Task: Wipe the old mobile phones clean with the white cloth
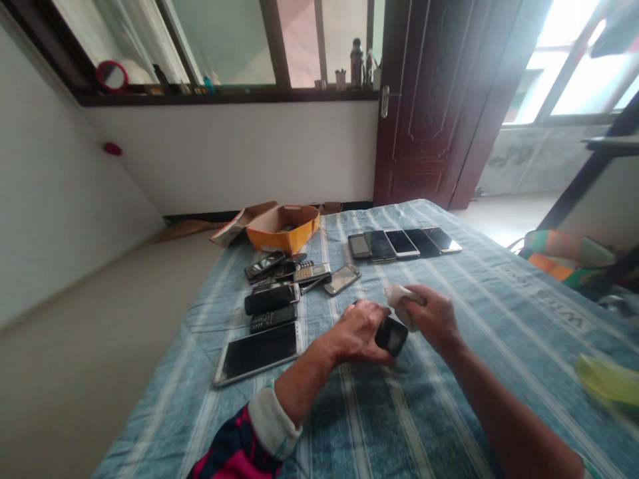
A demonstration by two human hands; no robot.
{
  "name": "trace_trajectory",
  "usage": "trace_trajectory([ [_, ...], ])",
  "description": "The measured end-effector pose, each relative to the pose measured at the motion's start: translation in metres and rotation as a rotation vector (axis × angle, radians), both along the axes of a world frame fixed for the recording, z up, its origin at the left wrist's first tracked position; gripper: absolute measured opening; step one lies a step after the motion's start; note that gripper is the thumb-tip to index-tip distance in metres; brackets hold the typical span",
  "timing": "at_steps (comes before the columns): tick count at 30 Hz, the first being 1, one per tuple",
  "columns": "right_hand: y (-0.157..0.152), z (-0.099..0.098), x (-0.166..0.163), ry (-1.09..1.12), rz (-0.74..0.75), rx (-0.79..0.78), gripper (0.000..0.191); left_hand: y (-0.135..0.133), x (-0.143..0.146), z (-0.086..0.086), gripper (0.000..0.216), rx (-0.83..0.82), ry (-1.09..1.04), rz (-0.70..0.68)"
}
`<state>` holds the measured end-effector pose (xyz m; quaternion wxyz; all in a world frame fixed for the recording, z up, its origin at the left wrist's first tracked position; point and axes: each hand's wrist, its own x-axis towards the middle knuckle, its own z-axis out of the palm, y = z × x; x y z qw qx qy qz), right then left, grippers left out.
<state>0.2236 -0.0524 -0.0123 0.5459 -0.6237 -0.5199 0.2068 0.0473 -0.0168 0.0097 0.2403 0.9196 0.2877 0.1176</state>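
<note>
My left hand (pixel 360 330) is closed around a small black mobile phone (pixel 392 336), its screen end showing past the fingers. Close beside it, my right hand (pixel 433 318) pinches a crumpled white cloth or tissue (pixel 399 297) next to the phone; I cannot tell whether the two touch. To the left of my hands lies a loose pile of old phones, with a keypad phone (pixel 310 272) and a dark phone (pixel 272 299) among them. A large white-framed tablet (pixel 259 352) lies nearest me on that side.
An open orange cardboard box (pixel 284 238) stands at the table's far left. A row of several phones, one white (pixel 402 244), lies at the far side. A silver phone (pixel 342 279) lies between pile and row. Something yellow-green (pixel 609 382) rests at the right on the striped blue tablecloth (pixel 499 319).
</note>
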Motion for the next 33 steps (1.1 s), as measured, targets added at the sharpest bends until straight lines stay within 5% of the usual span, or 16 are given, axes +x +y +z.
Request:
trace_trajectory([
  [5, -0.014, 0.012, -0.009, -0.052, 0.053, 0.284, 0.017, 0.005, -0.008, 0.007, 0.072, -0.129, -0.278, 0.118],
  [11, -0.036, 0.02, -0.029, -0.172, 0.272, 0.437, 0.028, 0.008, -0.016, 0.013, 0.061, -0.224, -0.341, 0.12],
  [17, -0.034, 0.008, -0.039, -0.352, 0.322, 0.574, 0.028, 0.018, -0.024, 0.008, 0.072, -0.319, -0.36, 0.091],
  [22, -0.018, 0.001, -0.043, -0.393, 0.342, 0.658, 0.03, 0.023, -0.031, 0.012, 0.05, -0.381, -0.405, 0.054],
  [28, -0.005, -0.006, -0.052, -0.401, 0.367, 0.658, 0.032, 0.006, -0.041, 0.009, 0.038, -0.212, -0.456, 0.168],
  [33, -0.002, -0.003, -0.062, -0.368, 0.336, 0.687, 0.029, 0.0, -0.048, 0.005, 0.047, -0.111, -0.494, 0.128],
])
